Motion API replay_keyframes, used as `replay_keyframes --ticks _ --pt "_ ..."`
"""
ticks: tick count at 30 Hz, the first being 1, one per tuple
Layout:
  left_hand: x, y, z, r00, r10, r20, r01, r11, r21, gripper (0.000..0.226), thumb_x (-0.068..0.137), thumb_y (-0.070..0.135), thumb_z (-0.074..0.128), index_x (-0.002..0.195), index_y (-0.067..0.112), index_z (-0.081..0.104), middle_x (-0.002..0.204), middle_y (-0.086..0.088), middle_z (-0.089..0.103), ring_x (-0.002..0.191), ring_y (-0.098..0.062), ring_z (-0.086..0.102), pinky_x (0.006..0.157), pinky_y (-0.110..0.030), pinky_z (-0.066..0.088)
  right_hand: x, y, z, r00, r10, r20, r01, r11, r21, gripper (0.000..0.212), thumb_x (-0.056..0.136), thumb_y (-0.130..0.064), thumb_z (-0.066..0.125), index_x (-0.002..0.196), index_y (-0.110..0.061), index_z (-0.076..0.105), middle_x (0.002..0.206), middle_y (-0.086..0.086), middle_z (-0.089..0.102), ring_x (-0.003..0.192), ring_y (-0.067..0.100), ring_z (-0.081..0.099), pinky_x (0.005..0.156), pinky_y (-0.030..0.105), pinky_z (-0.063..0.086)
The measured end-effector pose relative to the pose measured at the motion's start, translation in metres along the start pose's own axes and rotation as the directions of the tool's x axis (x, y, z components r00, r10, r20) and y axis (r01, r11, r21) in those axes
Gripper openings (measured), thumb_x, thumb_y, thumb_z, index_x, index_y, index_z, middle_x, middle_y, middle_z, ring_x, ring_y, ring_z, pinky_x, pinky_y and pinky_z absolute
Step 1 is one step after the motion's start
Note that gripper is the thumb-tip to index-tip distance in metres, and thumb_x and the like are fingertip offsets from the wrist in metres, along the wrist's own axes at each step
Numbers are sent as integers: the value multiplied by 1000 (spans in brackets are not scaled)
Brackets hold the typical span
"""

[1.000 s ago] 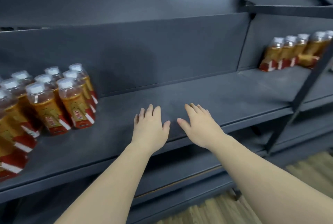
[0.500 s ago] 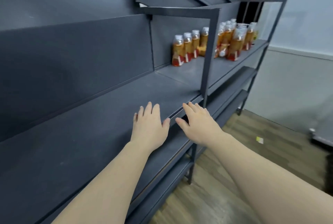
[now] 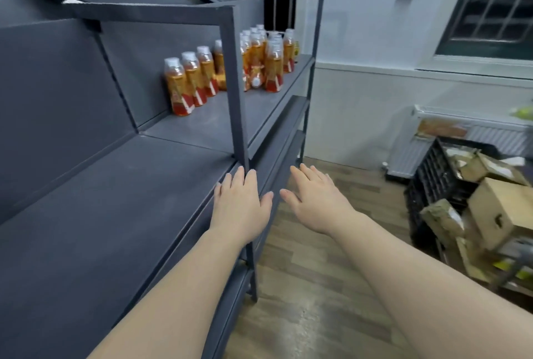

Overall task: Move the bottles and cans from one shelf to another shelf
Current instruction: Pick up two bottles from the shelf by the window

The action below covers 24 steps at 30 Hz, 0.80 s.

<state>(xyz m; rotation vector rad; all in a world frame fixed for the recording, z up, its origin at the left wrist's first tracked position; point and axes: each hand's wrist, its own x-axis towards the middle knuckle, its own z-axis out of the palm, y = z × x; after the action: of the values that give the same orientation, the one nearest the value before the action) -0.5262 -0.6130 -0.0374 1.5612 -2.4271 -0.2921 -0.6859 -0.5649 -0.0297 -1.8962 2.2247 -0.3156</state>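
Note:
Several orange drink bottles [image 3: 225, 73] with white caps and red-and-white labels stand on the far section of a dark grey shelf [image 3: 207, 130]; one small bottle [image 3: 255, 77] lies tipped among them. My left hand [image 3: 240, 204] is open, palm down, over the front edge of the near shelf section [image 3: 109, 203], right by a grey upright post [image 3: 238, 93]. My right hand [image 3: 313, 200] is open too, palm down, hovering over the floor just right of the shelf. Both hands hold nothing and are well short of the bottles.
A wooden floor [image 3: 311, 286] runs along the right of the shelving. A black crate [image 3: 432, 182] and cardboard boxes [image 3: 496, 214] sit at the right. A white radiator [image 3: 461, 142] and a barred window [image 3: 496, 3] are on the far wall.
The view has swung to the right along the shelving; the left group of bottles left the frame and the far bottles came closer. Both hands stay open, side by side.

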Motion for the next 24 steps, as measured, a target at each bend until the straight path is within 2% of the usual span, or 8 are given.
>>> replay_keyframes --ticks 7,24 --pt "52 46 27 996 76 50 -76 997 0 63 103 49 36 154 15 22 165 -9 16 151 -31 14 122 -49 14 26 63 -10 996 89 -5 -89 996 5 66 105 -51 30 159 -17 14 167 6 12 154 25 5 124 42 6" --pt "167 152 47 1000 13 6 -14 999 49 64 104 49 37 155 14 22 166 -10 15 152 -32 13 123 -47 13 122 193 -57 999 16 -29 -15 999 39 65 105 -52 29 159 -19 16 167 6 14 154 24 7 124 45 9"
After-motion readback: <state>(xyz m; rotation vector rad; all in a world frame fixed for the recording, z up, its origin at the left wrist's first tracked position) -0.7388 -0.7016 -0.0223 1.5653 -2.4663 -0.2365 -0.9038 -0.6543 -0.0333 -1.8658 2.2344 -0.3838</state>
